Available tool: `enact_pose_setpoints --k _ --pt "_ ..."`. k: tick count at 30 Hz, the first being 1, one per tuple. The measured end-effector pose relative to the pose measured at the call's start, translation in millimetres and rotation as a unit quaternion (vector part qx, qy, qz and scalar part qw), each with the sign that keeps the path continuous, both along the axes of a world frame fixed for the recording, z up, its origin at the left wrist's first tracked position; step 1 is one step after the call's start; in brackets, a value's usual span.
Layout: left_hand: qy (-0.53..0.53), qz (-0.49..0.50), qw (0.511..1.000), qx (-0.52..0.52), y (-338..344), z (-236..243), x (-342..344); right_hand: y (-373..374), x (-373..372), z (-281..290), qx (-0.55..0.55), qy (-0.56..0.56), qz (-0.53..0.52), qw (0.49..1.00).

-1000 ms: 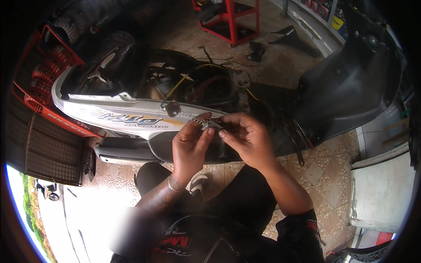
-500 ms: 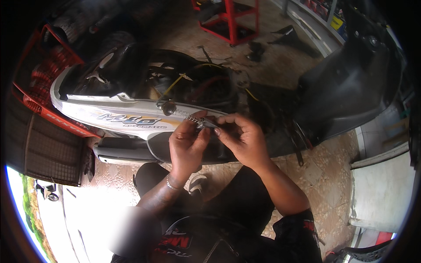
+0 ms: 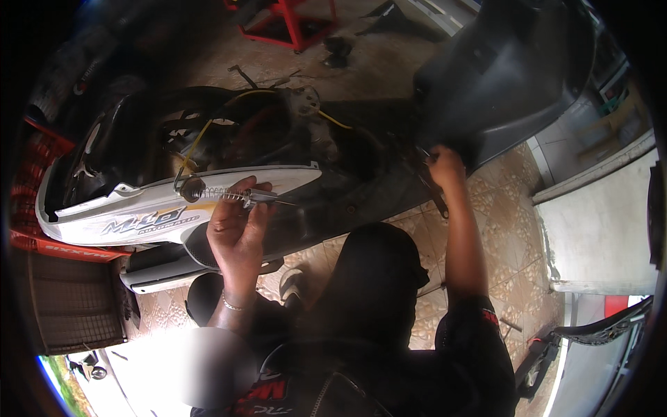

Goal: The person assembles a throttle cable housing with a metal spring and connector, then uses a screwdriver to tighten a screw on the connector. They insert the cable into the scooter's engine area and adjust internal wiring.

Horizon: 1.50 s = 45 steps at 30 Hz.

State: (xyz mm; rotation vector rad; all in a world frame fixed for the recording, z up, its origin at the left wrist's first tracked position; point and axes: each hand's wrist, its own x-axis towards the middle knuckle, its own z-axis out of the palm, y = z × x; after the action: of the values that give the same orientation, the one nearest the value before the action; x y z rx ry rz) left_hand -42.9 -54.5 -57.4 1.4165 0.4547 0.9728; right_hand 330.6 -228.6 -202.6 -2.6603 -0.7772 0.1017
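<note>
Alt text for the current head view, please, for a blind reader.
A person's left hand holds a small metal part with a coil spring beside a partly stripped white-and-black scooter. The right hand is near a long dark tool; its grip is unclear.

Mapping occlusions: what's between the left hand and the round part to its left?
A coil spring runs from the round part to the left hand, in the head view.
</note>
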Motion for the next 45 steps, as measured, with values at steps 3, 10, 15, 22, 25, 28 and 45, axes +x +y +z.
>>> enact_pose_setpoints --k 3,10,15,22,25,28,45 --pt "0.006 -0.006 1.000 0.019 1 -1 0 -25 31 -45 -0.045 -0.028 -0.054 0.997" --pt "-0.009 -0.002 1.000 0.012 2 -2 3 -21 41 -78 -0.253 -0.026 -0.043 0.966" --pt "-0.007 0.000 1.000 0.000 3 2 1 -21 32 -49 -0.247 -0.047 -0.033 0.967" --pt "0.000 -0.015 1.000 -0.003 9 7 -3 -55 -31 91 0.153 0.029 0.035 0.987" --pt "-0.004 -0.020 1.000 -0.016 8 7 -2 -66 -64 150 0.386 0.097 0.062 0.915" --pt "-0.008 -0.020 1.000 -0.012 7 7 -2 -64 -87 187 0.557 0.095 0.113 0.817" --pt "-0.049 -0.018 0.998 -0.036 6 16 -11 43 -145 274 0.670 0.403 0.407 0.473"
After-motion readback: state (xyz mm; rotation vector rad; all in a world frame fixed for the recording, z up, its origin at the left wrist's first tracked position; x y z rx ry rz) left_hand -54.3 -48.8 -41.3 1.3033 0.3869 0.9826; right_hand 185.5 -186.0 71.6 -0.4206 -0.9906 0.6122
